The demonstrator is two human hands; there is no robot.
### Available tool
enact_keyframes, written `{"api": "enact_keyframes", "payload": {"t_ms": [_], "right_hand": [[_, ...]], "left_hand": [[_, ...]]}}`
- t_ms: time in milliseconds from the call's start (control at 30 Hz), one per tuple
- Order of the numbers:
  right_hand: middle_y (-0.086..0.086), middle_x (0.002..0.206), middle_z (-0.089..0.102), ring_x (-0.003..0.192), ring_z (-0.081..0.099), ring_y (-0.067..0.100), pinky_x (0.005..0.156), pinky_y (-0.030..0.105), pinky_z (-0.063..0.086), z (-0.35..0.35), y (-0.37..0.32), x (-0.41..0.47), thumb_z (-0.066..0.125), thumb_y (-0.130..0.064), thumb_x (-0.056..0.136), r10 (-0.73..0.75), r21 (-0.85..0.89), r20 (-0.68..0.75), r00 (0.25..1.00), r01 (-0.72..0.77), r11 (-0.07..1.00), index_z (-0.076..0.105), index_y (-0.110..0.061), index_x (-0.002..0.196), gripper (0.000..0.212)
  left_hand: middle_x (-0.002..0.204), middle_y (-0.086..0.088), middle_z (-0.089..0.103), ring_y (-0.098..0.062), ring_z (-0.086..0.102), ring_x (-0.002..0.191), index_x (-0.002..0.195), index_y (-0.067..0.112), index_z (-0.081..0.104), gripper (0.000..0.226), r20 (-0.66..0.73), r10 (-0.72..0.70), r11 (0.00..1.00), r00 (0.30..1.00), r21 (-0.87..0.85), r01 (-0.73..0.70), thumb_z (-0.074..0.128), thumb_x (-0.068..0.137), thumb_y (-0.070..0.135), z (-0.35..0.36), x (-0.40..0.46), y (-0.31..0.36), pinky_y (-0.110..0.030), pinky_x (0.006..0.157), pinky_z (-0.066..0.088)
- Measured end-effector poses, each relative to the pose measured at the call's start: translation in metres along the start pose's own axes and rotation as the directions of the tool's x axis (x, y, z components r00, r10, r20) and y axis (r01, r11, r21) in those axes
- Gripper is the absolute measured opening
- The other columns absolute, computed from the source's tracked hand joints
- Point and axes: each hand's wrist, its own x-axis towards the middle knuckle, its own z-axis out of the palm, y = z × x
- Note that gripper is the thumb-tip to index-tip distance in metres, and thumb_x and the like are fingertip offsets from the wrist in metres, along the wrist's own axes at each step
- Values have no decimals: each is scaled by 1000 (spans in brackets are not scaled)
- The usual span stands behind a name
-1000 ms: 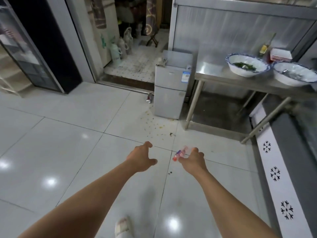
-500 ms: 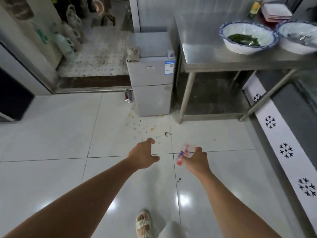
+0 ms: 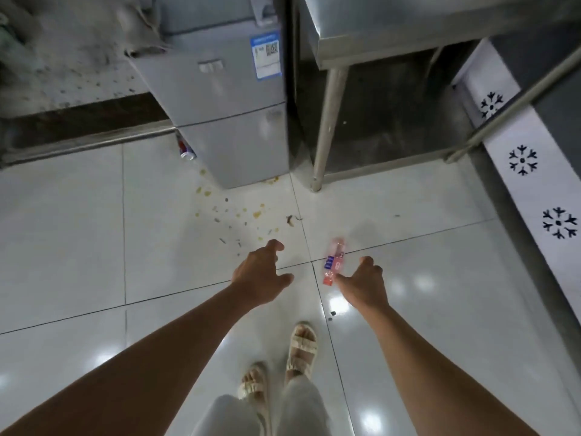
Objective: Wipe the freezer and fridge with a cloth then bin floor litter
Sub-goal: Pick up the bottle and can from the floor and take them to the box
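Note:
A small grey two-door fridge (image 3: 226,99) stands ahead on the white tiled floor, with a crumpled cloth (image 3: 141,29) on its top left corner. Yellow and brown crumbs (image 3: 239,215) lie scattered on the tiles in front of it. A drinks can (image 3: 186,150) lies at its lower left corner. My right hand (image 3: 364,281) holds a crushed pink plastic bottle (image 3: 334,260) by its lower end. My left hand (image 3: 262,272) hovers over the floor, fingers spread, holding nothing.
A steel table (image 3: 393,29) on legs stands right of the fridge. A white panel with snowflake marks (image 3: 522,158) runs along the right. A raised threshold (image 3: 85,143) crosses the left. My sandalled feet (image 3: 283,363) stand on the tiles below my hands.
The view has moved closer to the fridge and tilted down. Both hands keep their pose, and the bottle stays in my right hand. My feet have come into view.

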Motion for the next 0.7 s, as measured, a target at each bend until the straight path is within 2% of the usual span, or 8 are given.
{"api": "enact_keyframes", "payload": {"t_ms": [167,400,533,700], "right_hand": [[20,124,43,112,49,36,89,39,45,47,17,80,64,-26,82,51,-21,-18,999,-52,998,35,-3,127,58],[17,127,41,113,49,33,89,40,46,145,66,201,67,-29,81,111,23,-56,992,-110,994,33,-6,131,65],[17,129,39,113,49,31,88,40,47,200,100,272,69,-27,80,142,45,-103,984,-138,989,28,-6,135,72],[17,136,33,121,43,30,93,41,48,252,137,348,70,-36,79,172,49,-179,969,-165,985,16,-8,143,88]], "left_hand": [[119,0,58,-19,56,108,131,23,39,57,58,18,999,998,46,-21,65,82,34,44,88,-20,-41,93,47],[124,-1,56,-20,53,113,132,24,36,59,161,86,985,983,133,-108,65,82,35,147,213,-79,-42,95,44],[128,-1,52,-19,49,117,132,24,35,59,207,103,977,973,163,-138,65,82,34,211,274,-121,-41,96,43],[131,-1,51,-20,50,118,132,25,33,59,222,121,970,967,178,-163,63,82,35,272,337,-160,-42,96,44]]}}
